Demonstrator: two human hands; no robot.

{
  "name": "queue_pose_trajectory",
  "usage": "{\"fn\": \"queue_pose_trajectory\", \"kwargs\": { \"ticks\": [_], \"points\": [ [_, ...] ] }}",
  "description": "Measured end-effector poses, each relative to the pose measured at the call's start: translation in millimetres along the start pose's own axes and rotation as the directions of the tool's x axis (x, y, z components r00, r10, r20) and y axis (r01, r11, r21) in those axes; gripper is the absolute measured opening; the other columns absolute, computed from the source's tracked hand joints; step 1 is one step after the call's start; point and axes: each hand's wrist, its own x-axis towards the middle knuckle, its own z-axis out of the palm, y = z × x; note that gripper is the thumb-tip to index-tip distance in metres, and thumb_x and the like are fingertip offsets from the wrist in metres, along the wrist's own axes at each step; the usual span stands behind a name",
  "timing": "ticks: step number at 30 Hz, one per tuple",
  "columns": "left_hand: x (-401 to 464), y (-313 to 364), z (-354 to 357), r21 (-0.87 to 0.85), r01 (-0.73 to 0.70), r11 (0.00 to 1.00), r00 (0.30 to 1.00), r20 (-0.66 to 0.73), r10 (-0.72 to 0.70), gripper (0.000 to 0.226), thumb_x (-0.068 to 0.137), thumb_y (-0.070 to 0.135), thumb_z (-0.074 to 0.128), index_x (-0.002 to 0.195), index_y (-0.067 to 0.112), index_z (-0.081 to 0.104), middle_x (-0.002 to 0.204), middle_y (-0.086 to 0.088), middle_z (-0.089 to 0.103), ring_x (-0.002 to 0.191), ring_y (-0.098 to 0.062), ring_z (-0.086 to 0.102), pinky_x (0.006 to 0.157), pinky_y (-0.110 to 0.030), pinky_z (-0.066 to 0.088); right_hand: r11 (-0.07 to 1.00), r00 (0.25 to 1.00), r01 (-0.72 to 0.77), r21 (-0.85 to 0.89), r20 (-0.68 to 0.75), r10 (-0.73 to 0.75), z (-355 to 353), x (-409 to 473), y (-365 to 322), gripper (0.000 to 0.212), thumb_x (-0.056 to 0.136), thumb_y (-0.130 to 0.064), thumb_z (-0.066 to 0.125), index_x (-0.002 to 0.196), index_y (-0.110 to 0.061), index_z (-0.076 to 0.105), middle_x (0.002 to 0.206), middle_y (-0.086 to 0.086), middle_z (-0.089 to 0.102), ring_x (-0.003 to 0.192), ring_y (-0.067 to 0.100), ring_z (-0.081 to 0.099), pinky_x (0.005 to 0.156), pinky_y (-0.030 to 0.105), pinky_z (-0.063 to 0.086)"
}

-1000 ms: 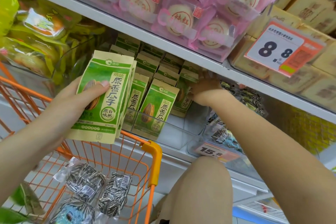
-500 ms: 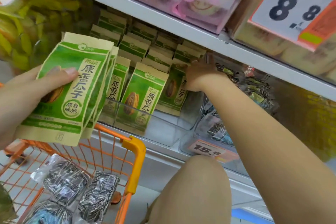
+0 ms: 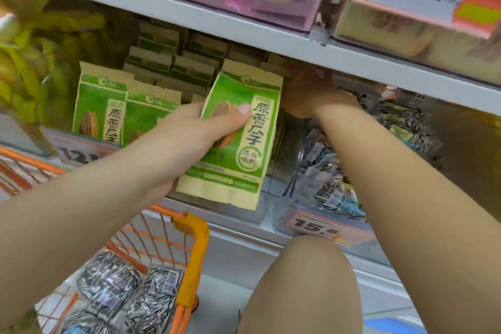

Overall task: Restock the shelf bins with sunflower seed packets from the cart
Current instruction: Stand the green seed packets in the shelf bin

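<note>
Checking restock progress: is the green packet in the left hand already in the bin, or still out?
Still out. The left hand grips the green packet in front of the clear bin, its bottom edge overlapping the front wall.

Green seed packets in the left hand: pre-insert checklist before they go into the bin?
1. Grip: left hand holds the green seed packets, thumb across the front. ok.
2. How many packets are held: only the front one shows. cannot tell.
3. Orientation: label faces out, top edge up, slightly tilted. ok.
4. Slot: right hand reaches into the clear bin beside the standing packets; whether it holds a gap open is hidden. cannot tell.
5. Clearance: the packet top sits just under the shelf edge. cannot tell.
6. More stock: striped seed bags lie in the orange cart. ok.
</note>
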Motion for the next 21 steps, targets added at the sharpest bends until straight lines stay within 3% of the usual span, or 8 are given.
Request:
{"fn": "queue_pose_trajectory", "kwargs": {
  "ticks": [2,4,8,11,13,15,17,21],
  "points": [
    [9,-5,2,0.018,-0.059,0.998,0.991,-0.119,0.061,0.043,0.081,0.048,0.068,0.106,0.012,0.068,0.095,-0.009,0.074,0.09,-0.027,0.07,0.088,-0.051,0.053,0.994,0.999,0.029,0.107,-0.025,-0.026,0,0,5,0.057,0.097,-0.048,0.036,0.145,-0.018,0.035,0.155,0.011,0.027,0.142,0.031,0.024,0.115,0.045,0.014],
    [18,-6,10,0.132,-0.069,0.989,0.977,-0.19,0.093,0.052,0.072,0.059,0.066,0.105,0.019,0.067,0.097,-0.003,0.073,0.09,-0.023,0.069,0.087,-0.048,0.054,0.975,0.999,0.017,0.222,-0.033,-0.01,1,-2,11,0.06,0.098,-0.045,0.034,0.15,-0.016,0.025,0.158,0.012,0.019,0.145,0.03,0.013,0.117,0.045,0.005],
    [37,-4,32,0.405,-0.032,0.914,0.951,-0.269,0.153,0.057,0.084,0.058,0.057,0.114,0.01,0.05,0.107,-0.005,0.06,0.097,-0.025,0.058,0.079,-0.037,0.047,0.969,0.997,0.054,0.239,-0.068,-0.038,5,5,24,0.05,0.103,-0.025,0.023,0.151,-0.013,0.014,0.159,0.014,0.012,0.146,0.032,0.007,0.118,0.048,0.004],
    [43,-4,37,0.469,0.026,0.883,0.959,-0.261,0.11,0.049,0.087,0.057,0.054,0.105,0.012,0.042,0.096,-0.003,0.052,0.09,-0.023,0.05,0.064,-0.033,0.035,0.944,0.995,0.092,0.316,-0.067,-0.075,11,13,28,0.047,0.102,-0.033,0.021,0.147,-0.022,0.029,0.157,0.01,0.022,0.145,0.032,0.015,0.117,0.05,0.01],
    [53,-7,36,0.479,0.064,0.876,0.971,-0.232,0.056,0.046,0.087,0.053,0.057,0.105,0.011,0.048,0.096,-0.003,0.055,0.093,-0.023,0.052,0.071,-0.033,0.04,0.791,0.995,0.058,0.609,-0.099,0.003,11,12,24,0.054,0.098,-0.046,0.016,0.14,-0.023,0.043,0.147,0.005,0.042,0.14,0.024,0.027,0.116,0.044,0.016],
    [61,-10,38,0.519,0.091,0.85,0.982,-0.187,0.009,0.045,0.089,0.045,0.06,0.117,0.012,0.051,0.109,-0.006,0.059,0.101,-0.025,0.054,0.082,-0.034,0.044,0.628,0.997,0.032,0.777,-0.069,0.034,9,9,24,0.061,0.099,-0.05,0.012,0.136,-0.02,0.051,0.118,-0.007,0.062,0.127,0.008,0.034,0.109,0.032,0.018],
    [67,-13,45,0.566,0.1,0.818,0.987,-0.162,-0.008,0.048,0.091,0.038,0.058,0.128,0.01,0.044,0.118,-0.009,0.056,0.107,-0.027,0.053,0.082,-0.033,0.041,0.646,0.998,0.053,0.761,-0.024,-0.054,3,0,29,0.055,0.102,-0.048,0.019,0.131,-0.02,0.056,0.115,-0.01,0.058,0.123,0.006,0.035,0.101,0.028,0.021],
    [66,-14,44,0.456,0.087,0.886,0.99,-0.141,-0.024,0.041,0.093,0.029,0.058,0.128,0.011,0.044,0.121,-0.008,0.055,0.11,-0.027,0.052,0.086,-0.031,0.04,0.796,0.98,0.171,0.581,-0.022,-0.195,-2,-11,32,0.056,0.093,-0.055,0.044,0.139,-0.024,0.046,0.149,-0.002,0.038,0.135,0.018,0.034,0.089,0.017,0.02]
  ]
}}
